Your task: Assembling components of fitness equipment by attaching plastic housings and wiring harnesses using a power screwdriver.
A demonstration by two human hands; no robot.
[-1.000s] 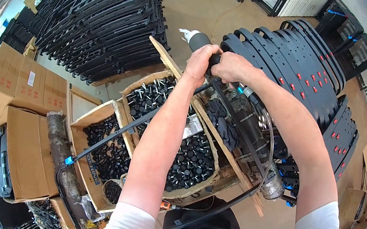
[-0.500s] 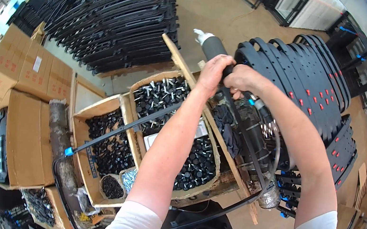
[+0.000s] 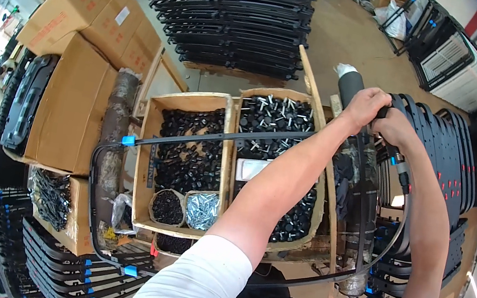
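Black round-cornered bar frame (image 3: 215, 138), blue tabs (image 3: 129, 140) attached; one end at the fingers (image 3: 377, 98); the rest stretches leftward.

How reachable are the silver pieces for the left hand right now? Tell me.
Probably yes, once freed: the left hand looks busy at the black frame, but the silver pieces lie uncovered, open from above.

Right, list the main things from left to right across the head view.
Black case, open carton, wrapped tube, bin of small black parts, bin of studded knobs, left hand, right hand, black panels.
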